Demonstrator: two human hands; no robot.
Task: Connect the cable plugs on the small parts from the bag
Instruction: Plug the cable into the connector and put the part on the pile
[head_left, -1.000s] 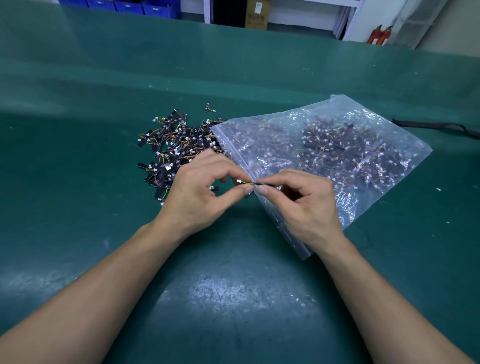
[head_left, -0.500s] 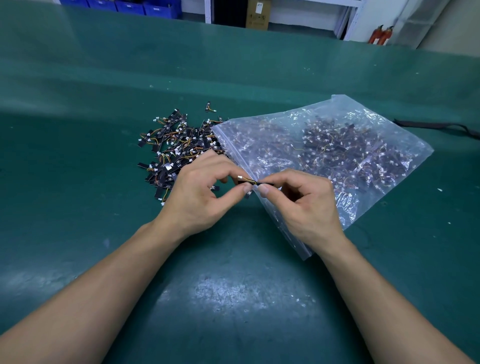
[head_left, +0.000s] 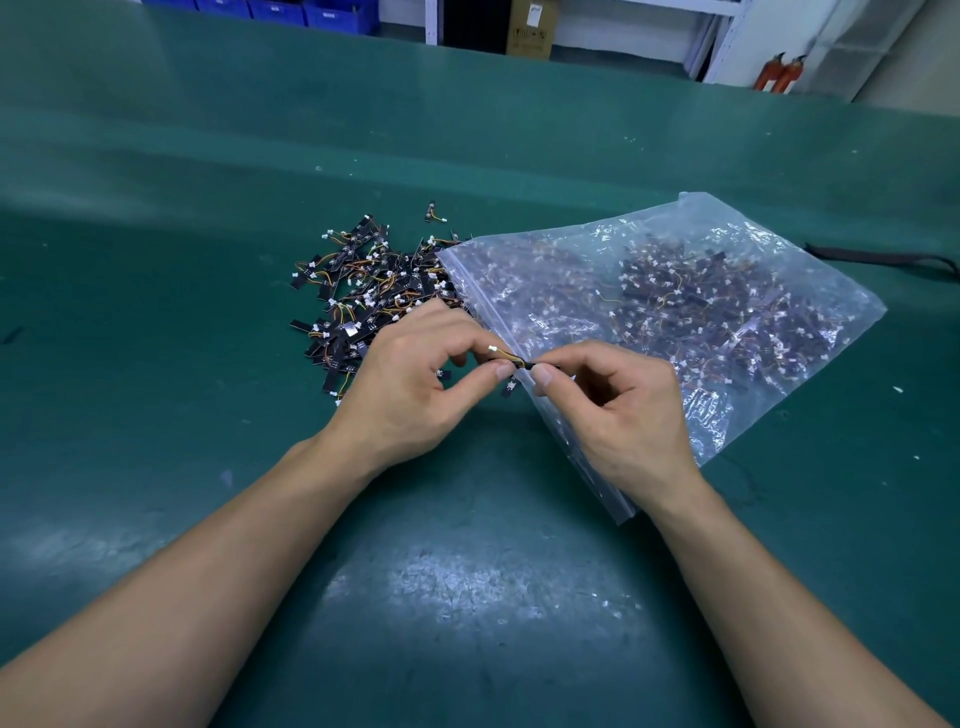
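Both hands are pinched onto one small part (head_left: 508, 358) over the table (head_left: 467, 597), at the bag (head_left: 675, 312) mouth: left hand (head_left: 410, 384) on the wire end, right hand (head_left: 628, 410) on the black end. Its plug (head_left: 492, 348) is too tiny to tell if mated; print on the box (head_left: 530, 28) is unreadable.

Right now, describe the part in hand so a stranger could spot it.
Find the clear bag on the green table. At its left edge, the left hand and right hand pinch one small part with yellow wires and a white plug. Unlike the loose pile, it is held in fingertips.
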